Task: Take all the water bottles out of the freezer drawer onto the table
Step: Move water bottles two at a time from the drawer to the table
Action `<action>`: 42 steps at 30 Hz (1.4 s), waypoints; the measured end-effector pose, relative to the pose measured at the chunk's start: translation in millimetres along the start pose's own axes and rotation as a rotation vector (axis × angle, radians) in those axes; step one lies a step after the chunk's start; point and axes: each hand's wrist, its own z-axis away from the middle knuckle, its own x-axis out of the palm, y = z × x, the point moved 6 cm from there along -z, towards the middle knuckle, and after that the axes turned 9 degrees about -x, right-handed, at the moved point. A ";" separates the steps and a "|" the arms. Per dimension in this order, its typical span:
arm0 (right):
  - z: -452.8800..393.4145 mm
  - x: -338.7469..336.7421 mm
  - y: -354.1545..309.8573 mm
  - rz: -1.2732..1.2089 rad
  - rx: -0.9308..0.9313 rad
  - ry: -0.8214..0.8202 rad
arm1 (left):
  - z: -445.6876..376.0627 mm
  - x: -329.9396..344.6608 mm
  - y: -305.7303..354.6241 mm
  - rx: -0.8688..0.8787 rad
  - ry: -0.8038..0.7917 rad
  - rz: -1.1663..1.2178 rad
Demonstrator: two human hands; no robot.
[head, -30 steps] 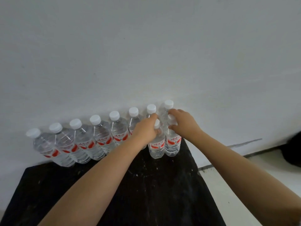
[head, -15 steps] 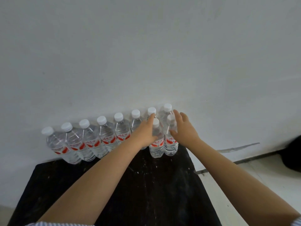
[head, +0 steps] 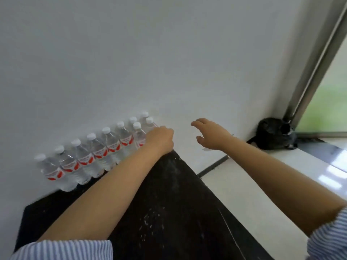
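Clear plastic water bottles (head: 97, 152) are ranged along the black table's (head: 169, 212) far edge, the left hand (head: 159, 139) curled beside them, grip indiscernible, the right hand (head: 212, 136) spread empty; freezer return is judged next.

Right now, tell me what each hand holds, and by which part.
The right hand holds nothing; its fingers hang loose in the air beside the table. The left hand is at the front bottles, but any grip is hidden.

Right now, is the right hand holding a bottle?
No, the right hand hangs open in the air, apart from the bottles.
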 end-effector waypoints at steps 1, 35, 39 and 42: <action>32.1 -4.5 6.9 0.007 0.049 0.000 | 17.7 0.1 23.4 0.057 -0.003 -0.002; 973.0 -160.7 316.1 0.047 1.329 0.125 | 544.8 -87.9 854.5 1.289 0.156 -0.101; 1019.1 -164.2 371.5 0.029 1.383 0.101 | 547.0 -82.2 929.6 1.330 0.113 -0.129; 1055.9 -176.0 412.3 0.028 1.452 0.113 | 546.2 -79.7 989.5 1.372 0.088 -0.134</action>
